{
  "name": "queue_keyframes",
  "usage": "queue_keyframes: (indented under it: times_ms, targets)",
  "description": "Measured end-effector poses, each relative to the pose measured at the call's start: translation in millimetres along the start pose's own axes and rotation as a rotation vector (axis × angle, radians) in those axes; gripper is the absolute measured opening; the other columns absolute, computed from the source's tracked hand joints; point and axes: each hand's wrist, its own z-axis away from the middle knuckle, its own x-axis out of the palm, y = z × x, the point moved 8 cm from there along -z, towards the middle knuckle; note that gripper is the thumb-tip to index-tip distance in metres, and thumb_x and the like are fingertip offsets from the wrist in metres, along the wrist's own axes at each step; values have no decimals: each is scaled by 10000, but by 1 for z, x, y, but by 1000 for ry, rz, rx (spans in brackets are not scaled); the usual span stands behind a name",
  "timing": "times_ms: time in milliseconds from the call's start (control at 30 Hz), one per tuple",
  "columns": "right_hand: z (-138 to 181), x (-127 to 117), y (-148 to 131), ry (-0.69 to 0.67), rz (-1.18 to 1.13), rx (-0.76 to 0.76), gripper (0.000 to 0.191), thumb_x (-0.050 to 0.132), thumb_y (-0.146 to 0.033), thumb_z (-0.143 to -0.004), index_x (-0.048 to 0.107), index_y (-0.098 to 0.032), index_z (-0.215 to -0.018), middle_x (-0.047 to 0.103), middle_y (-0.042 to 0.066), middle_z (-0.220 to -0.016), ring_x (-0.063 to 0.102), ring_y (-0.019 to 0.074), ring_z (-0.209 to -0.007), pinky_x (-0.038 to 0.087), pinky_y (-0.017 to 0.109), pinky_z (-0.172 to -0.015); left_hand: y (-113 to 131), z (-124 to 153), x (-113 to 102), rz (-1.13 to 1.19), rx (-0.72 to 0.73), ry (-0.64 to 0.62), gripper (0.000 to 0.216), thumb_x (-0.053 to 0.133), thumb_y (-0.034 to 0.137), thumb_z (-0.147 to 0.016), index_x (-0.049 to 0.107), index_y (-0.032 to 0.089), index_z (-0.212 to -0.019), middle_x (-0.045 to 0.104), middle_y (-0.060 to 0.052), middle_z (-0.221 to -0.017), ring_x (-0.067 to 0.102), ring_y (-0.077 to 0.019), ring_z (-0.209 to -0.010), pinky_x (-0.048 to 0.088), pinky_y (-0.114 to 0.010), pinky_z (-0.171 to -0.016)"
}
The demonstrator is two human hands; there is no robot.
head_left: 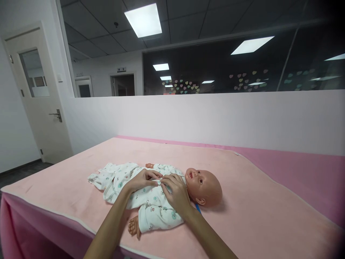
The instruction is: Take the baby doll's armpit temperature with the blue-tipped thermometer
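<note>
A baby doll [208, 187] lies on its back, its head toward the right, dressed in a white romper [151, 199] printed with small green and brown figures. Both hands meet at the chest of the romper. My left hand [142, 180] pinches the front edge of the cloth. My right hand [176, 189] closes on the same edge from the head side, fingers bent. Between the fingertips a small pale round fastener [159, 182] shows; whether it is fastened I cannot tell. One doll hand [134, 226] sticks out of the near sleeve, and the romper's legs spread toward the left.
Under the doll is a light pink mat [256, 216] over a darker pink cover [40, 226]. Part of a blue strip [198, 208] shows beside the doll's neck. A white low wall [215, 118] with glass above runs behind; a door [37, 97] stands at left.
</note>
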Motion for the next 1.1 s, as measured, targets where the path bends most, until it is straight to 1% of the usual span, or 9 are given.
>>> queue_keyframes:
  times_ms: [133, 333, 467, 567, 667, 833, 967, 1100]
  targets:
    - [0, -1, -1, 11, 8, -4, 140, 479, -165, -805, 601, -225, -838, 624, 21, -849, 511, 160, -825, 378, 318, -736, 4, 0, 0, -6, 16, 10, 189, 684, 288, -641, 706, 149, -767, 594, -102, -1051, 544, -217, -959, 424, -317, -838]
    - [1, 0, 2, -14, 11, 28, 113, 489, -151, -790, 567, -217, -840, 612, 8, -841, 499, 158, -822, 355, 305, -744, 5, 0, -1, 14, 8, 24, 103, 671, 236, -645, 669, 145, -693, 549, -75, -1024, 511, -190, -956, 401, -285, -821]
    - [1, 0, 3, -9, 18, 47, 48, 493, -163, -785, 529, -194, -792, 589, 17, -803, 495, 157, -790, 346, 296, -724, 8, 0, 0, -12, 16, 27, 46, 610, 185, -669, 616, 140, -668, 529, -56, -997, 478, -175, -952, 365, -272, -836]
    - [0, 1, 1, -21, 22, 24, 65, 475, -150, -791, 516, -194, -764, 579, 16, -787, 493, 154, -780, 342, 289, -718, 9, 0, 3, -18, 0, 5, 45, 540, 164, -693, 581, 146, -686, 546, -34, -869, 479, -158, -881, 355, -266, -817]
    - [0, 1, 0, -18, 22, 13, 84, 471, -135, -790, 522, -198, -769, 578, 16, -793, 494, 151, -787, 341, 284, -719, 8, 0, 2, -35, -22, 28, 61, 512, 169, -699, 567, 147, -716, 538, -15, -762, 479, -144, -787, 362, -258, -762]
    - [1, 1, 2, -4, 45, 37, 95, 470, -147, -793, 534, -200, -748, 574, 17, -782, 494, 154, -775, 340, 285, -710, 11, 0, 0, -37, 23, 74, 123, 524, 227, -733, 588, 162, -816, 570, -20, -803, 508, -146, -810, 370, -255, -769]
    - [2, 0, 5, 13, 84, 64, 114, 455, -148, -797, 533, -196, -730, 563, 16, -751, 489, 149, -742, 335, 281, -685, 9, 0, -4, -165, 18, 116, 185, 497, 255, -763, 653, 158, -783, 615, -36, -828, 524, -158, -831, 382, -254, -778]
    - [3, 0, 7, 19, 88, 91, 124, 442, -146, -803, 522, -191, -720, 560, 17, -746, 479, 148, -728, 327, 281, -673, 12, 4, -8, -277, 77, 129, 228, 506, 299, -773, 686, 165, -812, 636, -58, -860, 546, -172, -841, 406, -267, -772]
